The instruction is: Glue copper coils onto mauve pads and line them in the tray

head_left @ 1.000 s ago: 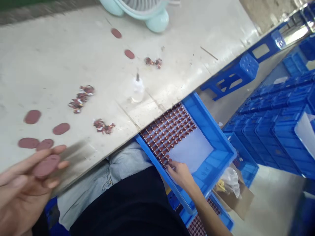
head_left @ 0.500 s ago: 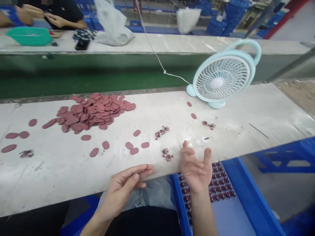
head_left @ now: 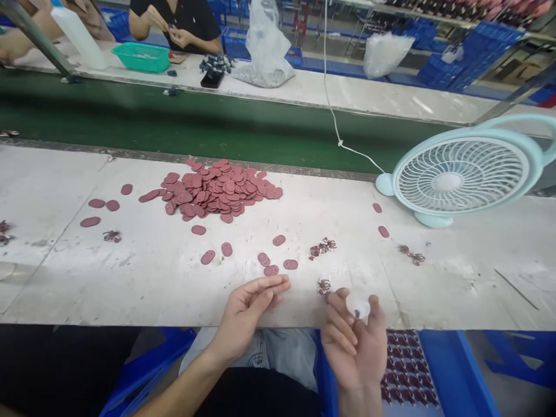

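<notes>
My left hand (head_left: 252, 310) is over the table's near edge, with the thumb pressed against closed fingers. Whatever it may pinch is hidden. My right hand (head_left: 354, 341), palm up, grips a whitish translucent round thing with a dark tip (head_left: 358, 306) between thumb and fingers. Just beyond the left fingertips lie loose oval dark-pink pieces (head_left: 291, 264). A small cluster of shiny dark-red parts (head_left: 324, 286) lies next to my right fingers, and another cluster (head_left: 322, 248) is farther back. The large heap of oval dark-pink pieces (head_left: 217, 188) is at the back left.
A light-blue fan (head_left: 460, 174) stands at the right, its white cord (head_left: 332, 110) running upward. Below the table edge, a blue tray (head_left: 460, 370) holds rows of dark-red parts (head_left: 408, 368). A thin stick (head_left: 516, 289) lies at right. Across the green strip (head_left: 260, 127), a co-worker (head_left: 176, 26) sits.
My right hand has taken hold of the whitish thing with the dark tip, which lay on the table. The left hand keeps its pinch. The view has turned leftward.
</notes>
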`<state>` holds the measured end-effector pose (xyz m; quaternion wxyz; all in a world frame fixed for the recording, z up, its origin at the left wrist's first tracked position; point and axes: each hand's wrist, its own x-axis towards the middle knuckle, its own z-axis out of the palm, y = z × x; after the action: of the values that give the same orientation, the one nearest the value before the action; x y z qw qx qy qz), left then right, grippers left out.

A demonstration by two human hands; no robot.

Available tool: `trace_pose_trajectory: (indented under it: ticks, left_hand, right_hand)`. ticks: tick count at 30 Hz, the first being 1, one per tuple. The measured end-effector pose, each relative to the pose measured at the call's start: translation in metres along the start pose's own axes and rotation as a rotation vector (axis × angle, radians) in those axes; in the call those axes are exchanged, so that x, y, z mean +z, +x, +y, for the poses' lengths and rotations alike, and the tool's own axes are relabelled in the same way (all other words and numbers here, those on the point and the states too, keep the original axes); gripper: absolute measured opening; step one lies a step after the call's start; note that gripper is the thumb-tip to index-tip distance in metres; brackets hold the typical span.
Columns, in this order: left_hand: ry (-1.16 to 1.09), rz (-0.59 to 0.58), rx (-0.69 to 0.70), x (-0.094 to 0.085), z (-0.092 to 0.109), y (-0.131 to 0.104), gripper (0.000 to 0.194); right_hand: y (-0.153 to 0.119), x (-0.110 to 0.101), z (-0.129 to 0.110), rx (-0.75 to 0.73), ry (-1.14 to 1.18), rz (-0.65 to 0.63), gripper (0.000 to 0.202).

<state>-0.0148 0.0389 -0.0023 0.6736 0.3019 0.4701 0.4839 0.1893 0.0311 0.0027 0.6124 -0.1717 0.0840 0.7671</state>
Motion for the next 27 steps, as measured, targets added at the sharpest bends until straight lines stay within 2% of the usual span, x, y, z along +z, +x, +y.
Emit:
trace_pose_trajectory:
  ticks: [4,8,10,13,18,21,23,27]
  left_hand:
    - [0.248,0.018,0.249,-0.014,0.012,0.005,0.022]
    - [0.88,-0.121,0.48,-0.032,0.022,0.002,0.03]
    - [1.16,-0.22,0.519,-0.035,0.021,0.0,0.03]
    - [1.294,-0.298,0.496,-0.032,0.016,0.0,0.025]
    - [1.236,-0.336,0.341,-0.025,0.024,0.006,0.024]
    - [1.122,-0.367,0.274,-0.021,0.033,0.006,0.028]
    - [0.949,-0.356,0.217,-0.019,0.033,0.004,0.026]
    - [0.355,-0.335,-0.01,-0.014,0.022,-0.004,0.019]
  right_hand:
    - [-0.006,0.003,0.015,-0.076,-0.185,0.148,0.036]
    - [-0.008,0.0,0.009,-0.122,-0.306,0.245,0.037]
    - [-0.01,-0.001,0.007,-0.141,-0.333,0.277,0.036]
    - [-0.013,-0.001,0.011,-0.149,-0.344,0.309,0.034]
    - [-0.015,0.001,0.023,-0.113,-0.341,0.352,0.039]
    - [-0.018,0.0,0.028,-0.091,-0.352,0.374,0.042]
    - [-0.021,-0.001,0.029,-0.094,-0.375,0.368,0.042]
    - [-0.027,-0.003,0.026,-0.106,-0.456,0.307,0.043]
